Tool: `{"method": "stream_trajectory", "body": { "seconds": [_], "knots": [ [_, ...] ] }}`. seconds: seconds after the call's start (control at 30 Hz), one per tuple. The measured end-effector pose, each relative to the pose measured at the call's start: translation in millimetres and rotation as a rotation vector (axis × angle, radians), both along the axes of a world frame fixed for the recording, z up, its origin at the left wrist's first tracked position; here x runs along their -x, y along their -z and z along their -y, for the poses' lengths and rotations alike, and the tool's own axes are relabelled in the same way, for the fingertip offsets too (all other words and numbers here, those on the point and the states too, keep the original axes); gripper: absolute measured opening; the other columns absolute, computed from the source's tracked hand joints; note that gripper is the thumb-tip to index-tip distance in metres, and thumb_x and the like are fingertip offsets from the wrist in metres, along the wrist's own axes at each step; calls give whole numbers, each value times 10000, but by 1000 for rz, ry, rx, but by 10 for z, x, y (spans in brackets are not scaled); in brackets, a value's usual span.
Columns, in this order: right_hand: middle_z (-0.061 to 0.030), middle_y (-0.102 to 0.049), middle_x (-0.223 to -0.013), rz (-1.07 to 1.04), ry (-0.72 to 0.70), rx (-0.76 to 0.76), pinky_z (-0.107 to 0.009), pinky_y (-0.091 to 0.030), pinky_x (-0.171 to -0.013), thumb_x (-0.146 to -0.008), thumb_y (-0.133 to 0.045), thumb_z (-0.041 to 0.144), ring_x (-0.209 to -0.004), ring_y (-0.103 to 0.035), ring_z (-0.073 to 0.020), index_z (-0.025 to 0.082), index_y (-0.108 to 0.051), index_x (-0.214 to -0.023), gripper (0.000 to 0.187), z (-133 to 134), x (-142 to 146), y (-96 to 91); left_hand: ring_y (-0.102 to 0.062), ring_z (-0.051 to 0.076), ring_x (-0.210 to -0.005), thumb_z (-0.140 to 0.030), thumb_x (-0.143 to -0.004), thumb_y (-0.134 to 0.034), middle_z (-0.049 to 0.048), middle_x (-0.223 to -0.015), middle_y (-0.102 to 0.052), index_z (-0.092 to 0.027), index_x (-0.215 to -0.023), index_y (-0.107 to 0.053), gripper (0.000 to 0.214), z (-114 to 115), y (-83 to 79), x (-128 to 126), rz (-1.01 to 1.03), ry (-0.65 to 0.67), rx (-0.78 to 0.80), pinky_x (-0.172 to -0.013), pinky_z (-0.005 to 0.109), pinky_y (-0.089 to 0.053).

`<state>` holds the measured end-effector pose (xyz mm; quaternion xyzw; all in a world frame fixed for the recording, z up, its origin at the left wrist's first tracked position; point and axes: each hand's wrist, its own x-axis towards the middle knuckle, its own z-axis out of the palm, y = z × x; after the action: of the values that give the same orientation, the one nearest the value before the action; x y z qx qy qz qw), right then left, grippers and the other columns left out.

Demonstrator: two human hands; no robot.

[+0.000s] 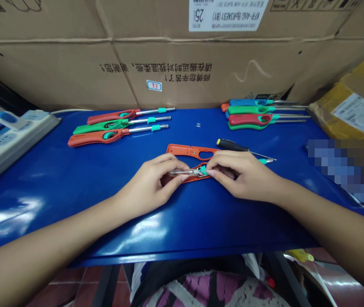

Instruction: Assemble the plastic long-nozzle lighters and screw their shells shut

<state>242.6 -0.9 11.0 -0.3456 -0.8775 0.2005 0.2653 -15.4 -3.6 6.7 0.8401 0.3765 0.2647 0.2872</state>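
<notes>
Holding a clear tube (180, 172) in the left hand (156, 177) over an orange shell (201, 178), pinching narrowly with the right hand (241, 172) beside a teal piece (203, 170), cannot tell on what; with another orange shell (179, 150) just beyond both hands and a screwdriver (233, 146) beyond the right

Behind the loose orange shell half (178, 150), blue tabletop (191, 132) is leaving a lane to the cardboard (156, 55); three lighters (99, 127) are blocking its left rear, stacked lighters (249, 120) its right rear, a screwdriver (236, 146) its right. The left hand (154, 181) and right hand (244, 172) are obstructing its front.
</notes>
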Motion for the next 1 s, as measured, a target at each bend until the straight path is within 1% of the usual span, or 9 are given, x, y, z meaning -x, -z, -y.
{"method": "stream_trajectory", "body": {
  "seconds": [0.5, 1.0],
  "knots": [
    [4, -647, -805, 5, 0, 6, -253, -375, -592, -937, -592, 157, -606, -472, -98, 186, -644, -924, 60, -6, -9, 14, -620, 118, -740, -254, -967, -607, 48, -1015, -680, -189, -1087, -710, 171, -8, 5, -10, -5, -1, 17, -627, 229, -486],
    [-2, -665, -819, -4, 1, 21, -246, -367, -569, -941, -586, 151, -597, -461, -101, 195, -642, -920, 74, -3, -5, 4, -604, 106, -725, -246, -963, -617, 33, -994, -679, -192, -1075, -711, 156, -3, 0, -15, 5, -4, 18, -620, 222, -472]
  ]
}}
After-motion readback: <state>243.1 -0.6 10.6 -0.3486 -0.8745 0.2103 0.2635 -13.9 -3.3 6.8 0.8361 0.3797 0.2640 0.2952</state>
